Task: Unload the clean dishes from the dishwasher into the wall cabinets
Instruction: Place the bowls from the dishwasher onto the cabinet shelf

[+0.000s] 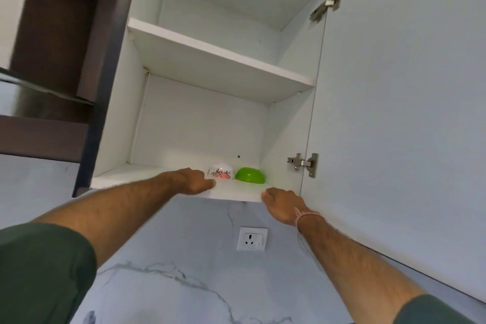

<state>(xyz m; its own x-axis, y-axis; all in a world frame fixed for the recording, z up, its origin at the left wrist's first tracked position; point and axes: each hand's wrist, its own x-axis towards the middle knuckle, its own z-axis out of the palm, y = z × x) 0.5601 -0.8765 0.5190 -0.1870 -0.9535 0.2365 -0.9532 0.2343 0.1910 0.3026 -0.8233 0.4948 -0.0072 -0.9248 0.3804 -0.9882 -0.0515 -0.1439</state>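
Overhead, floral bowl (221,171) and green bowl (249,175) sit inverted on shelf (236,190).
Their left hand (196,181) rests beside floral bowl, right hand (280,205) at shelf edge; finger closure hidden.

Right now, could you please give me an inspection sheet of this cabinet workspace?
Surface: bottom shelf, white, carries two bowls toward its right side.
Job's things: floral bowl and green bowl, both upside down, side by side.
Clutter: nothing seen.
Hands: left hand rests on the bottom shelf beside the floral bowl, contact unclear; right hand is at the shelf's front edge; whether its fingers grip the edge is unclear.
Cables: nothing seen.
Surroundings: cabinet door open at the right; wall socket on the marble wall below.
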